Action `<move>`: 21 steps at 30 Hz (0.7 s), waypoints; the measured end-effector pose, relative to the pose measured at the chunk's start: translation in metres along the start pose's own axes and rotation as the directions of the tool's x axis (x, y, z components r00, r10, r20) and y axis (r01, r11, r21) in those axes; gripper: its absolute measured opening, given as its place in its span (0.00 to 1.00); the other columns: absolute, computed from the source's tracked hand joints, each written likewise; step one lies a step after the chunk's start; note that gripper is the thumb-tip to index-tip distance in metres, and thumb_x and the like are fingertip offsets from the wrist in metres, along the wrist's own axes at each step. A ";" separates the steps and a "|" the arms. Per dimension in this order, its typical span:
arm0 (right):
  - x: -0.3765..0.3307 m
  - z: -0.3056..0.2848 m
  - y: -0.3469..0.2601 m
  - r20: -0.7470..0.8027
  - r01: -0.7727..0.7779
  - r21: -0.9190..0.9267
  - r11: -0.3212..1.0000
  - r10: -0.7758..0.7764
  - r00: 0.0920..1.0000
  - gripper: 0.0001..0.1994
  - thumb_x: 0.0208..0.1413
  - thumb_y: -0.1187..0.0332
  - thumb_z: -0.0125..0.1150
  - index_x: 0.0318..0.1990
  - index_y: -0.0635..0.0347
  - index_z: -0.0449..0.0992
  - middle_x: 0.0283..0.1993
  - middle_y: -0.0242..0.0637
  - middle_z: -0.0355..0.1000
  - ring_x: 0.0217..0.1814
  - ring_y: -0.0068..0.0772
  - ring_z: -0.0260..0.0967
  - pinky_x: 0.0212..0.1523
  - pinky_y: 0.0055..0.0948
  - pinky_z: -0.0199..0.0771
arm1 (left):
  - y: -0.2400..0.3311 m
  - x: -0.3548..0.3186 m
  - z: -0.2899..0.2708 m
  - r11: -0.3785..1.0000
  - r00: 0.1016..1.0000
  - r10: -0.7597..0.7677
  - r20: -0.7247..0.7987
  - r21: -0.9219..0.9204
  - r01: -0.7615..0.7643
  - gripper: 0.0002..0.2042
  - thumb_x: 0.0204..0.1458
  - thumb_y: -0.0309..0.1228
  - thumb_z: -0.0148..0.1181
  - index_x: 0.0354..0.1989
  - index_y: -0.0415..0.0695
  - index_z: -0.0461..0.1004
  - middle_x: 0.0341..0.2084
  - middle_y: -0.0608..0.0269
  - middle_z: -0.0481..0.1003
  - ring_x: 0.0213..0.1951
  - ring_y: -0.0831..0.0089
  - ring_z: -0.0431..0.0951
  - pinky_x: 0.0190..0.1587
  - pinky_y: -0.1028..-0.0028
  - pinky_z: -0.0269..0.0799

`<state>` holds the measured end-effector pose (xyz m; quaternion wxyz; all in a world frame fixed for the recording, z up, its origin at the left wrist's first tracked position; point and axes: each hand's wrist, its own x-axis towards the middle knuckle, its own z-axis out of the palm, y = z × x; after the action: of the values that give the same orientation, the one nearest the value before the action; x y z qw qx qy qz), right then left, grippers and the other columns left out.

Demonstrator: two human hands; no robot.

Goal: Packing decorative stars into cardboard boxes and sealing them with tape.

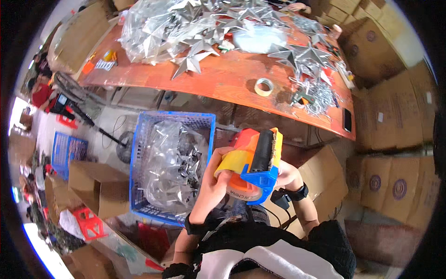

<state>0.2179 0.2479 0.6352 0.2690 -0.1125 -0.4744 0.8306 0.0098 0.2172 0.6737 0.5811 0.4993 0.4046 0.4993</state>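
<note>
In front of my body, both hands are on a tape dispenser (269, 181) with a blue and yellow frame, a black roller and a roll of tape (233, 162) in it. My left hand (211, 181) closes around the roll's left side, thumb and fingers on the tape. From the right, my right hand (289, 176) grips the dispenser, its fingers largely hidden behind the frame. Left of my hands, a blue plastic basket (135, 172) holds silver star pieces (186, 162) in clear plastic bags.
Ahead stands an orange-red table (223, 69) heaped with silver stars (200, 46), with a loose tape roll (264, 87), metal bits (318, 95) and a phone (347, 120) near its edge. Cardboard boxes (395, 111) are stacked on the right. An open carton (100, 188) sits left of the basket.
</note>
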 end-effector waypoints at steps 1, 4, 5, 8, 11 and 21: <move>-0.002 0.018 0.000 -0.009 0.025 0.107 0.994 -0.025 1.000 0.27 0.39 0.72 0.65 0.49 0.64 0.62 0.46 0.34 0.65 0.48 0.26 0.62 0.47 0.27 0.63 | 0.004 -0.009 0.004 0.999 0.998 0.036 -0.045 0.030 -0.035 0.15 0.44 0.25 0.44 0.42 0.39 0.60 0.36 0.63 0.65 0.40 0.76 0.65 0.44 0.77 0.60; -0.007 0.063 0.018 -0.136 0.142 0.177 0.974 -0.118 0.984 0.27 0.36 0.69 0.67 0.46 0.65 0.64 0.42 0.37 0.67 0.43 0.29 0.64 0.42 0.28 0.65 | 0.005 -0.037 0.003 0.992 0.995 0.101 -0.020 0.084 -0.099 0.15 0.44 0.23 0.51 0.41 0.38 0.60 0.32 0.60 0.67 0.37 0.75 0.68 0.41 0.76 0.62; -0.008 0.077 0.025 -0.225 0.211 0.148 0.966 -0.175 0.959 0.26 0.35 0.66 0.68 0.43 0.65 0.66 0.38 0.39 0.68 0.40 0.31 0.66 0.39 0.29 0.66 | 0.004 -0.046 0.001 0.992 0.995 0.102 0.003 0.073 -0.101 0.15 0.44 0.23 0.51 0.41 0.38 0.60 0.32 0.60 0.67 0.37 0.75 0.68 0.41 0.76 0.62; -0.016 0.119 0.046 -0.353 0.296 0.080 0.952 -0.250 0.901 0.24 0.33 0.62 0.68 0.38 0.66 0.68 0.33 0.42 0.70 0.34 0.33 0.68 0.34 0.31 0.68 | 0.004 -0.081 -0.006 0.980 0.986 0.164 0.007 0.109 -0.164 0.15 0.45 0.26 0.53 0.41 0.38 0.60 0.32 0.58 0.67 0.37 0.75 0.68 0.41 0.76 0.62; -0.022 0.146 0.057 -0.417 0.326 -0.022 0.945 -0.305 0.856 0.20 0.36 0.60 0.67 0.32 0.67 0.71 0.29 0.42 0.70 0.31 0.32 0.69 0.32 0.30 0.69 | 0.007 -0.110 -0.017 0.996 0.994 0.093 0.057 0.005 -0.094 0.19 0.44 0.29 0.56 0.44 0.38 0.60 0.35 0.56 0.66 0.38 0.71 0.68 0.42 0.74 0.63; -0.065 0.192 0.029 -0.162 0.148 -0.496 0.856 -0.258 0.952 0.23 0.40 0.52 0.60 0.34 0.66 0.70 0.33 0.42 0.68 0.41 0.42 0.61 0.45 0.38 0.57 | 0.085 -0.154 -0.035 0.728 0.828 0.441 0.346 0.401 -0.555 0.26 0.32 0.34 0.65 0.43 0.40 0.64 0.38 0.55 0.63 0.40 0.60 0.64 0.44 0.68 0.58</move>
<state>0.1771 0.0601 0.7070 0.3709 -0.2168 -0.6407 0.6363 -0.0654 0.0722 0.7468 0.3223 0.7726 0.2976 0.4589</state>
